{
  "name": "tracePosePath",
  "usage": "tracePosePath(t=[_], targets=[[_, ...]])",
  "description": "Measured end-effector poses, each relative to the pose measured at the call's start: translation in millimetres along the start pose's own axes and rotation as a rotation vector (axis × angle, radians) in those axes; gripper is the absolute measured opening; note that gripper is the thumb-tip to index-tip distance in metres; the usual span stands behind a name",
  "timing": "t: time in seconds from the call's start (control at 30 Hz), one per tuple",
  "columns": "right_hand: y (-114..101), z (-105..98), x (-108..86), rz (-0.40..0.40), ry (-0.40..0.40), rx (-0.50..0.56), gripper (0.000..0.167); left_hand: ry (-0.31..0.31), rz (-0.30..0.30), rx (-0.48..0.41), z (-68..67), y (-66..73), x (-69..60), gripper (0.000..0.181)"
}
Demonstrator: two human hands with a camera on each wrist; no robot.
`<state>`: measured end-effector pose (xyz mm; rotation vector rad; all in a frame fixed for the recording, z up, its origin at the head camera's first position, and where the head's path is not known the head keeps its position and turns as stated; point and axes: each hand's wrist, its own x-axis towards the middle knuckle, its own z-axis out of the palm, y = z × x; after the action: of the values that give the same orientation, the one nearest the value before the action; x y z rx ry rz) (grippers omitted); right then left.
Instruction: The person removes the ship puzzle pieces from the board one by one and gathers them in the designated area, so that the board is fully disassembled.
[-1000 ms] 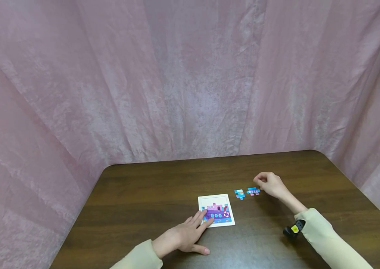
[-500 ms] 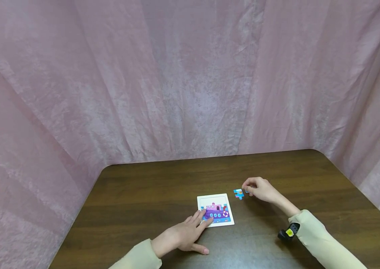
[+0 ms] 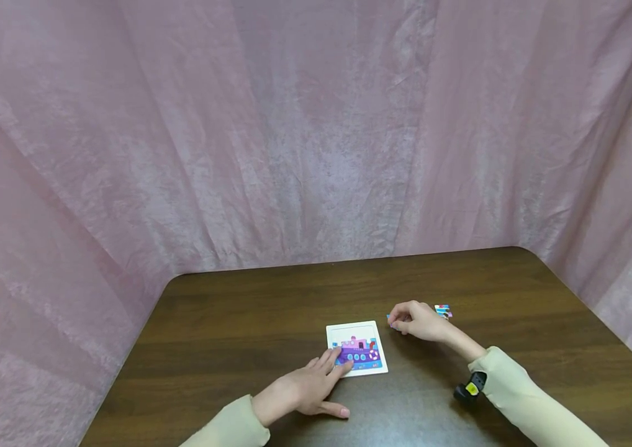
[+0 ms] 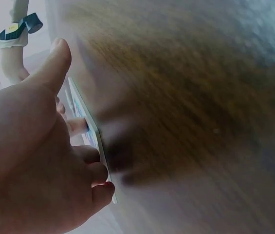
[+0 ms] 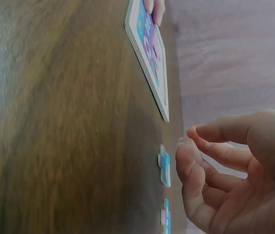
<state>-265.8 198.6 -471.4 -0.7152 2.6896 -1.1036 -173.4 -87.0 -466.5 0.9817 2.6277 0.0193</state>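
Observation:
My left hand (image 3: pixel 316 386) lies palm down with straight fingers, its fingertips resting on the near left part of a square white puzzle tray (image 3: pixel 344 333). Purple-and-pink boat pieces fill the tray's near part; its far strip is bare white. My right hand (image 3: pixel 418 321) hovers to the right of the tray, fingers loosely bent, thumb close to the index fingertip. Below those fingers, in the right wrist view, a blue puzzle piece (image 5: pixel 164 166) lies on the table with nothing visible in the hand. A second piece (image 5: pixel 166 218) lies beside it.
Another puzzle piece (image 3: pixel 442 310) with white, red and blue stripes shows behind the right wrist. The brown wooden table (image 3: pixel 238 323) ends at a pink curtain (image 3: pixel 316 155) at the back. A black wrist camera (image 3: pixel 469 387) hangs low under the right forearm.
My right hand has moved left and slightly nearer, from beyond the middle piece to over the leftmost one. The striped piece has come into view behind it. My left hand stays still.

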Motion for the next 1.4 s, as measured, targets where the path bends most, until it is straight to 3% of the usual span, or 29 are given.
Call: tracePosePath(t=[0.47,0.67,0.9,1.13,1.4], targets=[[-11.0,14.2,9.9,-0.054,-0.092,0.048,0.008,0.005,-0.011,0.045,-6.2,3.5,-0.4,0.087],[-16.6,22.7,13.3,-0.059,-0.131,0.040,0.012,0.010,0.022,0.059,-5.9,3.5,1.2,0.086],[-21.7,28.7,14.1,-0.004,-0.112,-0.012,0.024,0.042,0.079,0.089,-1.9,5.2,7.8,0.087],[-23.2,30.9,14.6,-0.012,-0.101,-0.065,0.024,0.038,0.065,0.046,1.5,7.6,10.9,0.088],[-23.6,31.2,14.4,-0.029,-0.095,-0.076,0.026,0.020,0.055,0.069,0.3,10.9,11.3,0.085]])
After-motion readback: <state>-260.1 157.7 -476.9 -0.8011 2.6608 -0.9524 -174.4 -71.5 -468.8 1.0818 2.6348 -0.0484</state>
